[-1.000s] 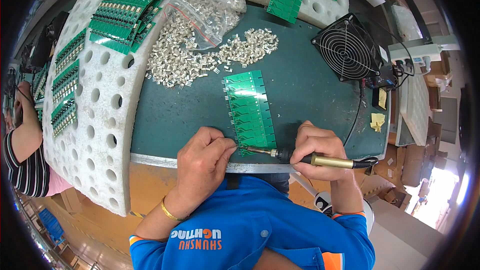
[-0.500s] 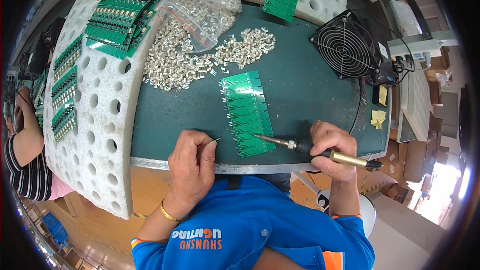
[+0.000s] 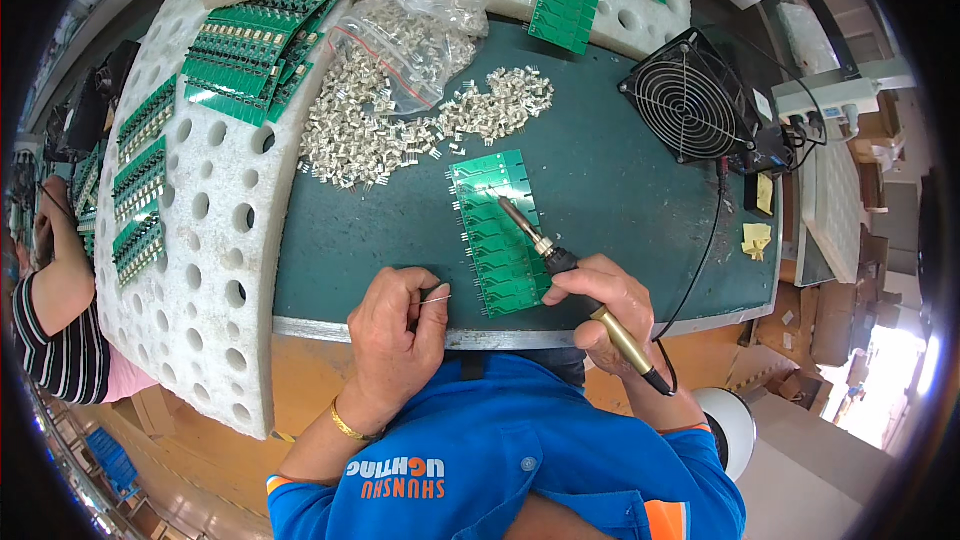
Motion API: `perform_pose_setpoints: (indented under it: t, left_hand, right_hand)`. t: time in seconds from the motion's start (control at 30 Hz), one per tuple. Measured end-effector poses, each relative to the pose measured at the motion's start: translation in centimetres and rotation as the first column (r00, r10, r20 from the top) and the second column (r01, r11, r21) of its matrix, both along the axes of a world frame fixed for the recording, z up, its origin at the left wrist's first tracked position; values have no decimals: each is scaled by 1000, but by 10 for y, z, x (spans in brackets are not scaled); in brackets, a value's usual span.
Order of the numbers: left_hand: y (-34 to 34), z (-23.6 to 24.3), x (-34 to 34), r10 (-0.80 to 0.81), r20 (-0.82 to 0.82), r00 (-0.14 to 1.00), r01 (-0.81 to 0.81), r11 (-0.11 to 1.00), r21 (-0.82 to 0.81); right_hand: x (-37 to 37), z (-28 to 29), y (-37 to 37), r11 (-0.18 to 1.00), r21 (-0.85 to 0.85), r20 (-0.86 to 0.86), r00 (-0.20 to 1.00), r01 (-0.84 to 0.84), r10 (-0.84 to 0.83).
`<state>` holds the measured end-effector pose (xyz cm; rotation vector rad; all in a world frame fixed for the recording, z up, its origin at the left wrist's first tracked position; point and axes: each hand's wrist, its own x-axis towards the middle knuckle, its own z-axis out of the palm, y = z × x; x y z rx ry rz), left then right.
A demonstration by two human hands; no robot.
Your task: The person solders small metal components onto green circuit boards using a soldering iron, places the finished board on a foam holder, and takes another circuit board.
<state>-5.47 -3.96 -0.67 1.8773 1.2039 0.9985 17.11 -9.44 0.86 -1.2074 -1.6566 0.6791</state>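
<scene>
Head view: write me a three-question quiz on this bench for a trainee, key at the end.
1. In this picture the tip of the soldering iron lies over: A) the foam sheet; B) the nearest green circuit board; C) the plastic bag.
2. True or false: the black fan stands to the right of the heap of small white connectors.
3. Which hand holds the thin wire?
Key: 1. B. 2. True. 3. The left hand.

circuit panel [image 3: 505, 250]: on bench [image 3: 620, 210] | connectors [image 3: 350, 145]: behind-left of it | fan [image 3: 686, 105]: behind-right
</scene>
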Motion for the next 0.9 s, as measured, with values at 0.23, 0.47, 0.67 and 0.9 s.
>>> perform_pose_setpoints:
  t: [0.23,0.47,0.67,0.9]
  left_hand:
    - [0,5,-2,-7,17,1000,7,1000,-30]
    - [3,6,3,-14,-40,999,11,998,-60]
    - [5,11,4,-6,-30,1000,2,991,-131]
    - [17,12,5,-60,-55,997,53,990,-131]
  right_hand:
    - [7,4,-4,996,-70,-168,984,49,-60]
    - [8,-2,4,999,49,-13,1000,8,-7]
    - [3,-4,5,996,90,149,988,17,-30]
    - [2,-5,6,997,71,167,985,24,-35]
